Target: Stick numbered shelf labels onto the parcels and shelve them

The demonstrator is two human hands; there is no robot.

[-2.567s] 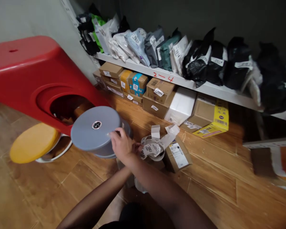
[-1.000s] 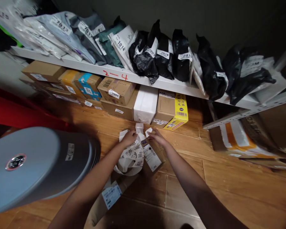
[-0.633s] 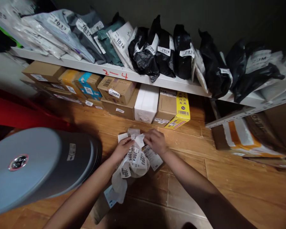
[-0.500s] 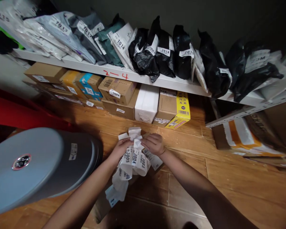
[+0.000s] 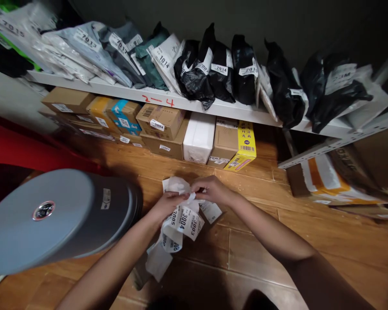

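A long curling strip of white paper labels (image 5: 186, 220) hangs from my hands, printed with numbers such as 3003, 3004 and 3005. My left hand (image 5: 168, 206) pinches the strip from the left, thumb on top. Close beside it, my right hand (image 5: 212, 190) has its fingers pressed together on a small white piece of the same paper. The two hands' fingertips nearly meet. Behind the strip, partly hidden, a parcel with a white printed label (image 5: 211, 211) shows near my right hand. The strip's lower end dangles blank side out.
A white shelf (image 5: 116, 91) holds several numbered bags, black, grey and white. Beneath it, cardboard boxes (image 5: 163, 122), a white box (image 5: 198, 137) and a yellow-sided box (image 5: 246, 144) stand on the wooden floor. A grey-blue bin (image 5: 35, 241) is at left, an orange-taped parcel (image 5: 326, 181) at right.
My right hand has turned, its fingers now bent in toward the left hand. The labels have shifted, showing 3003 and 3004 flatter, and the strip's lower end has swung. The view has moved slightly.
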